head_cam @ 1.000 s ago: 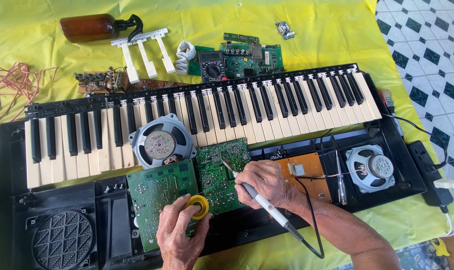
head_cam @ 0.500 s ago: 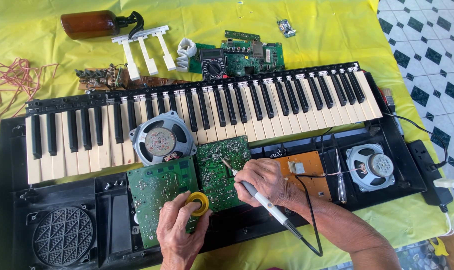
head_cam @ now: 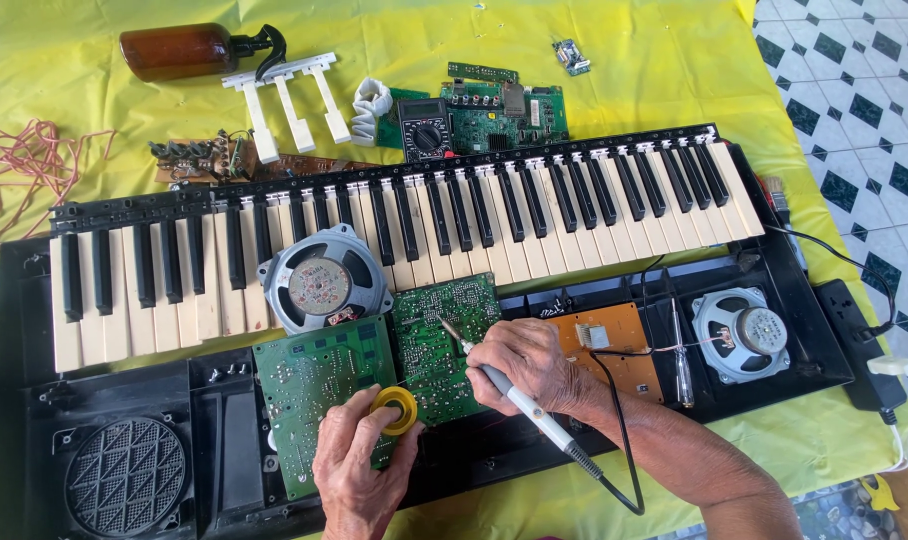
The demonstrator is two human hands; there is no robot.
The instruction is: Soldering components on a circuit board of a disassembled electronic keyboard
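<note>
While right hand stays gripping soldering iron, tip unmoved (on green board), left-hand fingers still pinching yellow tin.

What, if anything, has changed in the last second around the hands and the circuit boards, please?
Nothing visibly changed. The right hand still holds the soldering iron with its tip on the green circuit board, and the left hand still holds the small yellow tin.

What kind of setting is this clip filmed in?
Probably an informal home repair spot, not a proper workshop: an opened electronic keyboard lies on a yellow cloth beside a tiled floor, and the right hand holds a soldering iron to a green circuit board.
</note>
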